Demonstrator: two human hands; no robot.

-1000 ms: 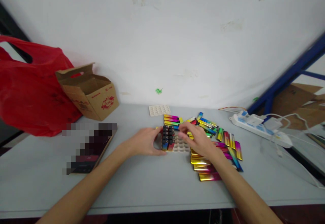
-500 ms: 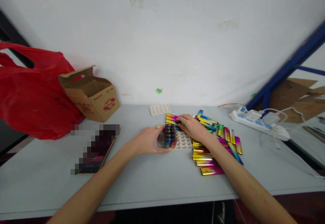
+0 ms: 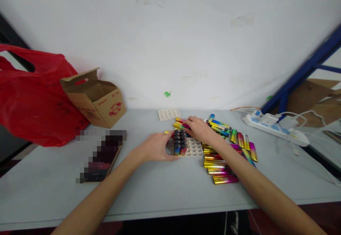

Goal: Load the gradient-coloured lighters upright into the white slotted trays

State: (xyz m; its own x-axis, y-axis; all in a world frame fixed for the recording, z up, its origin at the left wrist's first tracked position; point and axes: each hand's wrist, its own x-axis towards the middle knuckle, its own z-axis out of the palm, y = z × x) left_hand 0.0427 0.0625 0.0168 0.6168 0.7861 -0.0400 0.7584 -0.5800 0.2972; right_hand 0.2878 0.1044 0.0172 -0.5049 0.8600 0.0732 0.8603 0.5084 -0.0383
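Lighters with black tops and shiny coloured bodies stand in rows in the left part of a white, many-holed tray (image 3: 195,149). My left hand (image 3: 157,147) curves round the tray's left end, thumb at the front corner and fingers against the standing lighters (image 3: 180,142). Over the back of the rows, my right hand (image 3: 199,128) has its fingers bent down and closed on what looks like a lighter, mostly hidden by the hand. Many loose metallic lighters (image 3: 221,171) lie right of the tray, some beneath my right forearm, and a few yellow-pink ones lie behind it.
A second white tray (image 3: 169,114) lies by the wall. At left are a red plastic bag (image 3: 39,100), an open cardboard box (image 3: 106,103) and a dark, partly pixelated flat device (image 3: 103,160). A white power strip (image 3: 277,128) with cables lies at right.
My right hand has shifted slightly leftward and lower behind the standing lighters. The left hand keeps its place at the tray. The whole view has moved slightly.
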